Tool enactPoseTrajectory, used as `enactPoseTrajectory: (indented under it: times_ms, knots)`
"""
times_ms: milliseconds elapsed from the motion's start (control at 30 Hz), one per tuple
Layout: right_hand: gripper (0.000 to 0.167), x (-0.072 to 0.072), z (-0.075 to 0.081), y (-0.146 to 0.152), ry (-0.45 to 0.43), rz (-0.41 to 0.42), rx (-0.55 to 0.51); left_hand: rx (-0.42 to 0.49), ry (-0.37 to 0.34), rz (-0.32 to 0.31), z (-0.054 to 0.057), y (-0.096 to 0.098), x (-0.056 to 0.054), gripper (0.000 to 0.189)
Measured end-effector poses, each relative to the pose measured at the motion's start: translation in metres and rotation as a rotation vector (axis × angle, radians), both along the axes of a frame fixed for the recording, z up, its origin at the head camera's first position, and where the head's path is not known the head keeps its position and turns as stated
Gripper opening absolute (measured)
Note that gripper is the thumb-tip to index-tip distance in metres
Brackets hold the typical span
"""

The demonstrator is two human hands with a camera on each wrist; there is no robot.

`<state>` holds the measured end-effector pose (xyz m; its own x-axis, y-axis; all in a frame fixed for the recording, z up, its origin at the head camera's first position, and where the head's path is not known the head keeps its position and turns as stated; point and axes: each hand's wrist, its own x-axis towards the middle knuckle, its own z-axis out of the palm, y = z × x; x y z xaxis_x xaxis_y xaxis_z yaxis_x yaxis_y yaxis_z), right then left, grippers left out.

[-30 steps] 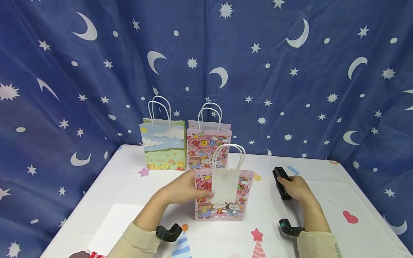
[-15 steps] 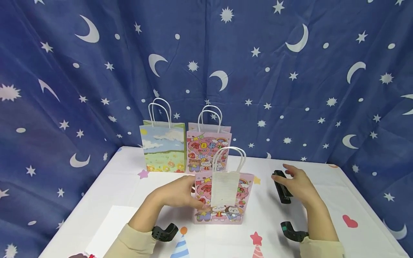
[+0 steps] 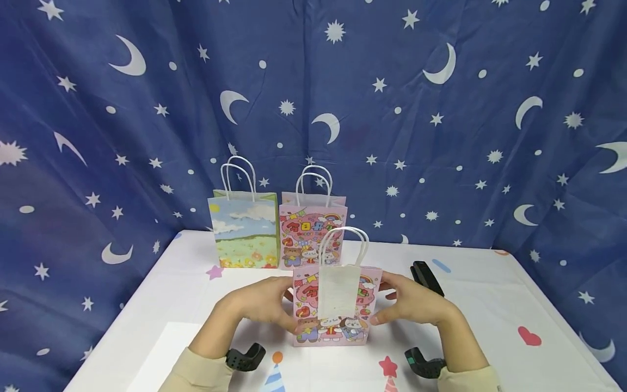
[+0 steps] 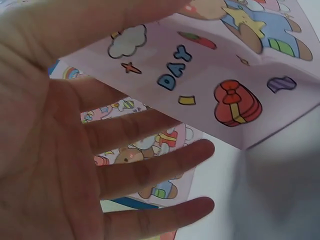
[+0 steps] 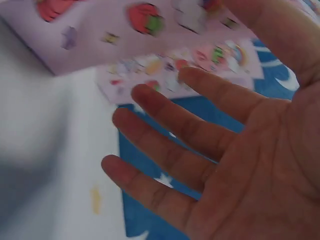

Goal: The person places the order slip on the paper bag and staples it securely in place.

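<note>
A pink paper gift bag (image 3: 307,305) with cartoon animals stands upright on the table, its white handles up. A white paper slip (image 3: 338,292) lies against its front below the handles. At the bag's left side is my left hand (image 3: 262,300), thumb by the front and the other fingers straight alongside, as the left wrist view shows. My right hand (image 3: 416,300) is at the right side, its thumb near the front panel; the right wrist view shows its fingers spread and holding nothing. Behind the right hand lies a black stapler (image 3: 427,277), partly covered by it.
Farther back stand a landscape-printed bag (image 3: 247,231) and another pink bag (image 3: 313,228), close together. A white sheet (image 3: 166,354) lies at the front left of the white table (image 3: 490,326). A blue star-and-moon curtain (image 3: 392,136) hangs behind.
My right hand has let go of the stapler and moved left to the bag's right side. My left hand stays by the left side, its thumb a little lower and farther left.
</note>
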<state>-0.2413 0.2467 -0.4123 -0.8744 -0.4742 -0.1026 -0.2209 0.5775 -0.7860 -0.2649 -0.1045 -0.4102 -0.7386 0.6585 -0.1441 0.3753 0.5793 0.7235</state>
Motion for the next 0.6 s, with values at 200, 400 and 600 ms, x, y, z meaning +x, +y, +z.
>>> enactPoseTrajectory:
  times_ms: [200,400,600]
  knots:
    - [0.065,-0.001,-0.011,-0.016,-0.059,0.081,-0.005,-0.058,-0.030,0.032,-0.006,0.001,0.002,0.060]
    - [0.058,0.000,-0.017,-0.022,-0.088,0.107,-0.023,-0.061,-0.054,0.041,-0.009,0.002,0.003,0.054]
    - [0.058,-0.002,-0.016,-0.021,-0.080,0.102,-0.021,-0.029,-0.028,0.028,-0.009,0.002,0.000,0.051]
